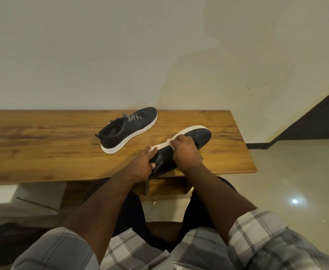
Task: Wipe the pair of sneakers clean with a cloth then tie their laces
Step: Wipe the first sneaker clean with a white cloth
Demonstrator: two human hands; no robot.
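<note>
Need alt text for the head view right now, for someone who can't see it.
Two hands work on a black sneaker tipped on its side on a wooden table: the left hand holds its heel, the right hand presses a white cloth against it. The second sneaker sits upright behind.

No text, label, brand, number or sign could be read anywhere.
</note>
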